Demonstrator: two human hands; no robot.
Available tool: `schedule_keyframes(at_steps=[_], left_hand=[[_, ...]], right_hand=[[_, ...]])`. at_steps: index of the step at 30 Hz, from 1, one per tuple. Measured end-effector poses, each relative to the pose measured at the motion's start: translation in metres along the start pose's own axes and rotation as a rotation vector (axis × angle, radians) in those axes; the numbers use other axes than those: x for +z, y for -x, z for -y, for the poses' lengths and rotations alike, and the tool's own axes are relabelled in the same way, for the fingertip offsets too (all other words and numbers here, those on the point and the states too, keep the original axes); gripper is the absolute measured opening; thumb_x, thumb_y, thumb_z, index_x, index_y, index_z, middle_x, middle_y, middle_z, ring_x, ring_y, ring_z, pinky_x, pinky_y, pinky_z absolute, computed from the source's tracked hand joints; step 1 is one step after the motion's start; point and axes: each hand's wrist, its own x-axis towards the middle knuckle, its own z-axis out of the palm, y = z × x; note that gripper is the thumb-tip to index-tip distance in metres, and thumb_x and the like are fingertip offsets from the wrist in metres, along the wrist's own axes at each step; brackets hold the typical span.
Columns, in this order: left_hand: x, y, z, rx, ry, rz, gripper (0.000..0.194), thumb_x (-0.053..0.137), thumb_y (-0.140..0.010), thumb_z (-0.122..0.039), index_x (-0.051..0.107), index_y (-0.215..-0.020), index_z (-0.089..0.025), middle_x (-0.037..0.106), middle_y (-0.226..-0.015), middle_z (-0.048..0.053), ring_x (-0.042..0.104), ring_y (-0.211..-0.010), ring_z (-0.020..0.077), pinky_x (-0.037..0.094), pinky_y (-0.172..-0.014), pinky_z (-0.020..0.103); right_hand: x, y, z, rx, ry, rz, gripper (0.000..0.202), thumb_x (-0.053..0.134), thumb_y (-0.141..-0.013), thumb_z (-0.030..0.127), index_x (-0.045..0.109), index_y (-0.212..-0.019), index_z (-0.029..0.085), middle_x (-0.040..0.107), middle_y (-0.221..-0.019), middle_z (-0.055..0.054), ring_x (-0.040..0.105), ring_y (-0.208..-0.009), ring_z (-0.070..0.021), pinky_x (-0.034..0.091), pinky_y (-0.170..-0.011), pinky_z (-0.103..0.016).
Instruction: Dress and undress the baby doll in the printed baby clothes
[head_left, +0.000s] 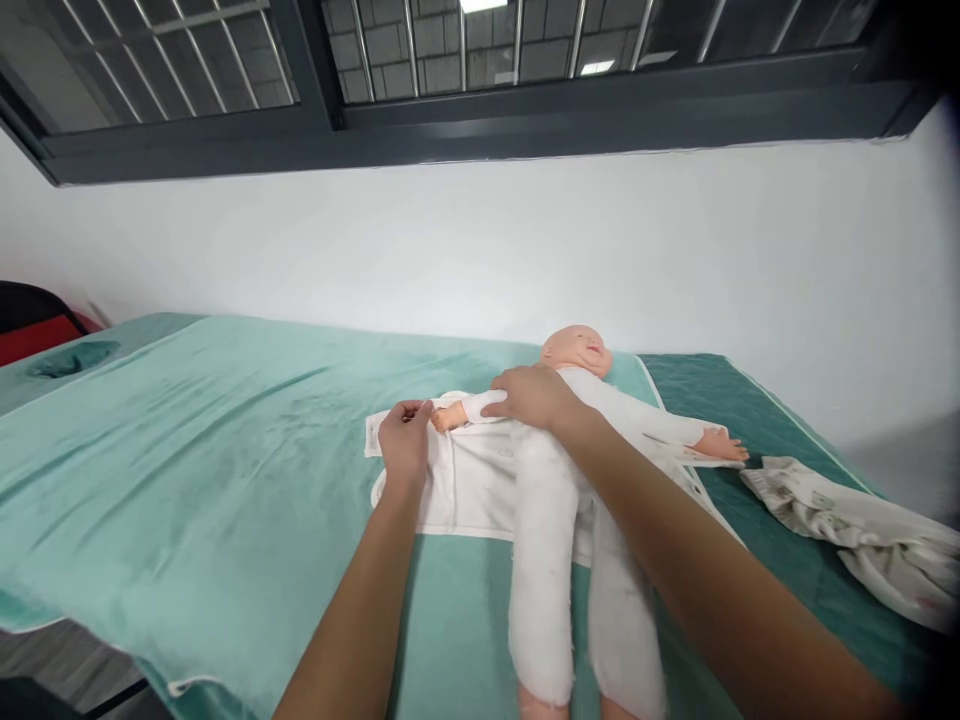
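A baby doll (544, 540) with a soft white body lies on its back, head toward the wall, on top of a spread white garment (472, 495). Near the doll's small hand at the left, my left hand (406, 435) has its fingers pinched at the garment's sleeve; what exactly lies between the fingertips is too small to tell. My right hand (536, 395) is wrapped over the doll's upper arm, close to its shoulder. The doll's other arm stretches out to the right.
A teal sheet (187, 440) covers the bed beneath the doll. A crumpled white cloth garment (870, 530) lies at the right edge. Behind are a white wall and a dark-framed window (480, 115). Something red and black (37, 325) stands at the far left.
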Motion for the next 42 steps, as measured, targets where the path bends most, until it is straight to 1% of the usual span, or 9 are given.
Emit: schedule_keyframes(at_steps=[11,18,21,23,25,27,30,33,42], left_hand=[[0.012,0.017,-0.006,0.432,-0.406,0.280,0.015,0.054,-0.088,-0.033,0.065,-0.085,-0.023,0.065,-0.075,-0.001,0.056,-0.071,0.0154,0.041,-0.067,0.028],[0.012,0.020,-0.007,0.500,-0.426,0.234,0.020,0.049,-0.093,-0.036,0.064,-0.089,-0.023,0.067,-0.084,0.001,0.060,-0.078,0.0178,0.042,-0.071,0.029],[0.008,0.019,-0.007,0.461,-0.466,0.057,0.024,0.044,-0.095,-0.036,0.063,-0.092,-0.023,0.067,-0.089,0.003,0.060,-0.085,0.0202,0.044,-0.075,0.032],[0.007,0.018,-0.006,0.429,-0.541,-0.028,0.022,0.043,-0.095,-0.031,0.063,-0.092,-0.022,0.067,-0.092,0.005,0.059,-0.091,0.0227,0.044,-0.079,0.034],[0.008,0.018,-0.005,0.423,-0.645,-0.055,0.020,0.045,-0.093,-0.028,0.063,-0.091,-0.022,0.066,-0.094,0.007,0.057,-0.096,0.0252,0.044,-0.083,0.036],[0.010,0.019,-0.005,0.415,-0.750,-0.068,0.018,0.049,-0.091,-0.030,0.064,-0.094,-0.021,0.065,-0.100,0.008,0.055,-0.101,0.0280,0.044,-0.085,0.039],[0.013,0.022,-0.007,0.375,-0.882,-0.098,0.023,0.054,-0.089,-0.036,0.064,-0.102,-0.021,0.062,-0.111,0.010,0.053,-0.107,0.0320,0.045,-0.084,0.043],[0.013,0.025,-0.008,0.357,-0.935,-0.110,0.026,0.054,-0.089,-0.038,0.063,-0.105,-0.020,0.060,-0.113,0.012,0.053,-0.109,0.0327,0.045,-0.083,0.043],[0.009,0.025,-0.008,0.311,-0.905,-0.053,0.021,0.049,-0.092,-0.035,0.059,-0.102,-0.019,0.064,-0.103,0.011,0.060,-0.098,0.0282,0.044,-0.073,0.035]], right_hand=[[0.007,-0.003,0.015,-0.054,0.153,-0.053,0.043,0.047,-0.092,0.059,0.066,-0.097,0.020,0.072,-0.098,-0.010,0.064,-0.090,-0.0254,0.040,-0.082,-0.037],[0.004,-0.019,0.031,-0.053,0.135,-0.052,0.035,0.050,-0.093,0.046,0.065,-0.109,0.018,0.071,-0.104,-0.013,0.065,-0.097,-0.0278,0.043,-0.083,-0.039],[-0.011,0.001,0.011,-0.037,0.023,-0.207,0.042,0.035,-0.099,0.047,0.059,-0.122,0.021,0.067,-0.121,-0.010,0.062,-0.106,-0.0235,0.044,-0.085,-0.035],[-0.017,0.024,-0.014,0.021,-0.236,-0.481,0.040,0.034,-0.099,0.048,0.062,-0.116,0.023,0.067,-0.121,-0.007,0.061,-0.108,-0.0206,0.043,-0.088,-0.032],[-0.013,0.051,-0.041,0.170,-0.373,-0.701,0.037,0.038,-0.097,0.046,0.065,-0.107,0.022,0.069,-0.113,-0.007,0.061,-0.103,-0.0208,0.043,-0.087,-0.032],[-0.002,0.075,-0.064,0.394,-0.417,-0.784,0.035,0.042,-0.095,0.045,0.066,-0.103,0.021,0.071,-0.103,-0.007,0.062,-0.091,-0.0215,0.043,-0.080,-0.032],[0.018,0.101,-0.085,0.659,-0.362,-0.682,0.044,0.038,-0.095,0.050,0.069,-0.103,0.020,0.072,-0.090,-0.010,0.061,-0.082,-0.0250,0.039,-0.072,-0.034],[0.026,0.109,-0.091,0.764,-0.257,-0.503,0.058,0.028,-0.096,0.057,0.069,-0.109,0.019,0.071,-0.087,-0.015,0.062,-0.081,-0.0290,0.039,-0.069,-0.036],[0.028,0.113,-0.102,0.656,-0.451,-0.425,0.067,0.023,-0.094,0.065,0.065,-0.123,0.021,0.070,-0.110,-0.017,0.063,-0.104,-0.0336,0.044,-0.088,-0.045]])
